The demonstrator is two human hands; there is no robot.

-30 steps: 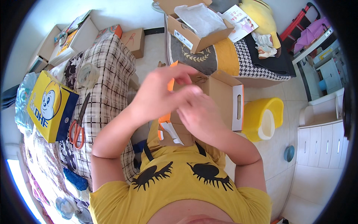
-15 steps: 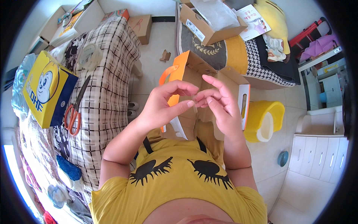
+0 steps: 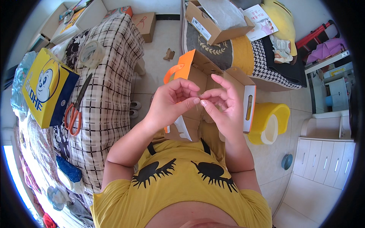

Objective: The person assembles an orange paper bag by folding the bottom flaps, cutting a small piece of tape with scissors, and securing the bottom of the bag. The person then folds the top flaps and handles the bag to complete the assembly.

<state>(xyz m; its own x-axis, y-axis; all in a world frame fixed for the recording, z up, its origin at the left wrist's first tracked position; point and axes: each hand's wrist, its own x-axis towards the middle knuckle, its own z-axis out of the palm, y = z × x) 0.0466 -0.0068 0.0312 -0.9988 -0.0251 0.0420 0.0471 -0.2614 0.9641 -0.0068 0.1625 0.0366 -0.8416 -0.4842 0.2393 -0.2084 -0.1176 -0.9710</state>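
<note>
An open cardboard box [image 3: 207, 74] with orange outer sides and an orange handle rests on my lap, flaps spread. My left hand [image 3: 171, 102] and my right hand [image 3: 222, 106] meet above it, fingertips pinched together at the middle. Whatever sits between the fingertips is too small to make out. My right hand's other fingers fan upward. Part of the box interior is hidden behind both hands.
A checked cloth surface [image 3: 110, 83] lies to my left with orange-handled scissors [image 3: 74, 110], a tape roll [image 3: 91, 53] and a yellow box [image 3: 45, 89]. A yellow bin [image 3: 270, 121] stands on the floor at right. Another open carton [image 3: 215, 19] sits ahead on a cushion.
My hands have drawn slightly lower and closer, fingertips now pinched together over the box. The view has tilted, showing more of the open orange box.
</note>
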